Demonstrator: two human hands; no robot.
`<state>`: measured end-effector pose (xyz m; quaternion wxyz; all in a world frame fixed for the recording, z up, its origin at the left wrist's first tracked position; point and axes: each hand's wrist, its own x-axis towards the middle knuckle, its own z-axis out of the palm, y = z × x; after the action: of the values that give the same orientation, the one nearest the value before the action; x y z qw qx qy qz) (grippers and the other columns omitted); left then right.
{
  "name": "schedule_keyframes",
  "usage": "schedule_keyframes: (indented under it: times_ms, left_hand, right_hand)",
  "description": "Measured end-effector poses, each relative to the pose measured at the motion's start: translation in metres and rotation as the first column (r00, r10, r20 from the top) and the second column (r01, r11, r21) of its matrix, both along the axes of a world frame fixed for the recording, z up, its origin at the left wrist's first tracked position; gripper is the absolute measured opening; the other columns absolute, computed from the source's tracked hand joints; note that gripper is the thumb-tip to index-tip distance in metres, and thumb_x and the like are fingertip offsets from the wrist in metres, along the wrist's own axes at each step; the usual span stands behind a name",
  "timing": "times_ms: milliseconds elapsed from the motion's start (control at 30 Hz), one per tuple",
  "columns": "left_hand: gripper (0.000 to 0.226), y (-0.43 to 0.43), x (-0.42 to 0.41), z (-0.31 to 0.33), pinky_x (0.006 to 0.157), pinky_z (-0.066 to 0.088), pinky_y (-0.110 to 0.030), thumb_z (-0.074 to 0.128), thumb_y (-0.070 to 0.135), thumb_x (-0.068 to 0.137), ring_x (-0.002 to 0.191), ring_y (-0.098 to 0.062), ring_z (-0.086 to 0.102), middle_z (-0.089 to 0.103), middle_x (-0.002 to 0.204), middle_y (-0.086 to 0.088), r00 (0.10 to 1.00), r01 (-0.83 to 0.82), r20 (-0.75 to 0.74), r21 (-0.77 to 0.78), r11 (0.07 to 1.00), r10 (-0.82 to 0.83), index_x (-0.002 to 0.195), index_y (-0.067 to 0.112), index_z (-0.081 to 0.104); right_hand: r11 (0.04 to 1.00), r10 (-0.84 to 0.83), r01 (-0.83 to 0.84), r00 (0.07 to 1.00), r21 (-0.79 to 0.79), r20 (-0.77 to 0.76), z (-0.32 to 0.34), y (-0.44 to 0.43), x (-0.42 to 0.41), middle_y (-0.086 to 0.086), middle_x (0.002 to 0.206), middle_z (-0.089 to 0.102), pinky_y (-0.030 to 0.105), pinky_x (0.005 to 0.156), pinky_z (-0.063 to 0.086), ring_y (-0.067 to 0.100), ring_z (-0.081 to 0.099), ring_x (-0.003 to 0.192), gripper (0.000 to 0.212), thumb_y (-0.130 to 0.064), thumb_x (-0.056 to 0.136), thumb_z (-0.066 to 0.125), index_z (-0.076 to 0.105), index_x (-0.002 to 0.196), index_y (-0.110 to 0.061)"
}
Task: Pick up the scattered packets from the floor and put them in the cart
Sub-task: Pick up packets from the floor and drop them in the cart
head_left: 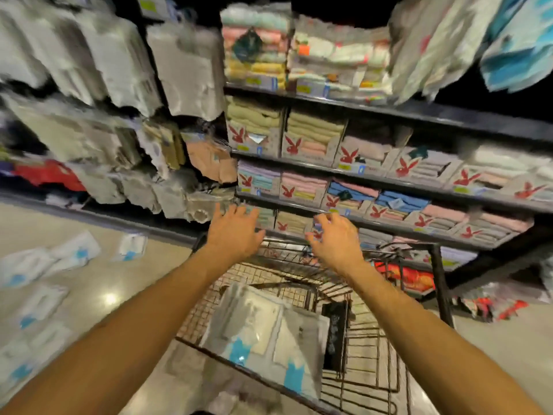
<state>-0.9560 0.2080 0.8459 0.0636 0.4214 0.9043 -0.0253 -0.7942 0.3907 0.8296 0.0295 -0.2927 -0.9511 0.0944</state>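
- The only marking I can make out is a red rabbit-head logo on the fronts of the boxes (291,146) of folded towels, row after row on the shelves (389,110).
- The yellow price tags (344,167) are too blurred for me to read.
- The left hand (235,232) reaches straight forward, palm down, with its fingers spread apart and holding nothing.
- The right hand (335,241) is level with it and just beside it. Its fingers are apart, slightly bent and empty.
- Both sets of fingertips hang over the far end of the wire cart (374,369), just short of the lowest boxes.
- Two packets (263,330) with blue patches lie in the cart, below the fingers and nearer me, between the forearms. Their print is unreadable.
- Several loose packets (45,265) lie on the floor (98,283), well to the left of the left-hand fingers.
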Motion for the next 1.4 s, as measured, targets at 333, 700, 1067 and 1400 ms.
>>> schedule_keyframes:
  times_ms: [333, 700, 1067, 1400]
  left_hand:
    - [0.06, -0.245, -0.044, 0.145, 0.12, 0.019, -0.065, 0.042, 0.056, 0.1, 0.139, -0.036, 0.042, 0.048, 0.149, -0.012, 0.854, -0.464, -0.218, 0.09, 0.881, 0.472, 0.151, 0.024, 0.038]
    - [0.065, -0.544, -0.013, 0.172, 0.122, 0.017, -0.055, 0.039, 0.059, 0.102, 0.145, -0.03, 0.036, 0.039, 0.159, -0.005, 0.57, -0.776, -0.303, 0.107, 0.621, 0.764, 0.158, 0.028, 0.029]
    - [0.065, -0.631, -0.113, 0.158, 0.123, 0.018, -0.056, 0.038, 0.059, 0.102, 0.146, -0.03, 0.035, 0.038, 0.16, -0.005, 0.649, -0.713, -0.287, 0.091, 0.695, 0.704, 0.158, 0.028, 0.026]
    - [0.064, -0.623, -0.305, 0.142, 0.12, 0.024, -0.056, 0.04, 0.058, 0.102, 0.142, -0.03, 0.041, 0.046, 0.154, -0.005, 0.714, -0.654, -0.272, 0.07, 0.754, 0.645, 0.157, 0.027, 0.03]
  right_hand:
    - [0.794, 0.592, -0.565, 0.803, 0.225, -0.069, 0.144, -0.192, -0.167, 0.012, 0.142, 0.057, 0.053, 0.116, 0.033, 0.037, 0.05, 0.132, 0.061, -0.062, 0.103, 0.045, 0.051, 0.146, -0.02]
    - [0.574, 0.814, -0.755, 0.566, 0.317, -0.128, 0.179, -0.46, -0.234, 0.01, 0.13, 0.065, 0.052, 0.108, 0.037, 0.037, 0.058, 0.122, 0.056, -0.063, 0.096, 0.049, 0.058, 0.135, -0.023]
    - [0.629, 0.771, -0.704, 0.62, 0.329, -0.148, 0.161, -0.564, -0.315, 0.009, 0.116, 0.066, 0.052, 0.105, 0.041, 0.036, 0.062, 0.111, 0.052, -0.064, 0.095, 0.052, 0.062, 0.125, -0.023]
    - [0.659, 0.742, -0.687, 0.659, 0.307, -0.119, 0.139, -0.554, -0.489, 0.011, 0.121, 0.064, 0.053, 0.105, 0.041, 0.037, 0.059, 0.114, 0.051, -0.059, 0.099, 0.048, 0.06, 0.128, -0.019]
